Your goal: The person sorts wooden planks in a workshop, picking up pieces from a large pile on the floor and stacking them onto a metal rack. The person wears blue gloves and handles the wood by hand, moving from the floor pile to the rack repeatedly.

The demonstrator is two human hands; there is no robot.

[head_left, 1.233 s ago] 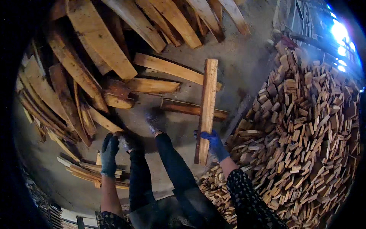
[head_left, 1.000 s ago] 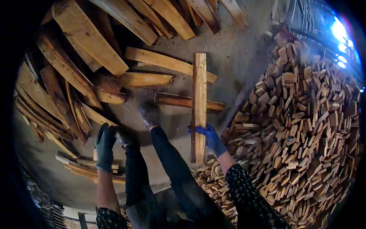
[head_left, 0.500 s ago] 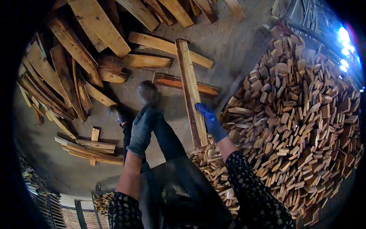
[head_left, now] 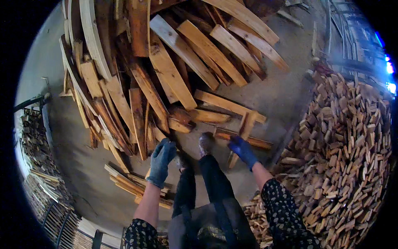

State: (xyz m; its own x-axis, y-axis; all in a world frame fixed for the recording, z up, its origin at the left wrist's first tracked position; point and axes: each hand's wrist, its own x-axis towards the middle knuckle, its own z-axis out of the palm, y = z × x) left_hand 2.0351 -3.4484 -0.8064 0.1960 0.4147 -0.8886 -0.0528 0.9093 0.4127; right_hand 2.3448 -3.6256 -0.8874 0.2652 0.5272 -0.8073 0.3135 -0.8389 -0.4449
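Observation:
My left hand (head_left: 162,161), in a grey-green glove, hangs over the near end of the big plank pile (head_left: 171,68); its fingers are loosely bent and apart, holding nothing I can see. My right hand (head_left: 243,152), in a blue glove, is stretched forward with fingers apart. Just beyond and under it, a narrow plank (head_left: 248,124) slants across a board with a reddish edge (head_left: 261,143) on the floor. I cannot tell whether the glove touches it. A longer light board (head_left: 226,103) lies behind them.
To the right rises a large heap of short cut wood pieces (head_left: 340,157). A small stack of slats (head_left: 128,182) lies left of my legs. My shoes (head_left: 205,144) stand on the bare floor between the piles. Racked wood (head_left: 37,145) lines the far left.
The narrow plank has left my right hand's upright hold and now lies across the reddish-edged board. The view has shifted up and left, showing more of the plank pile.

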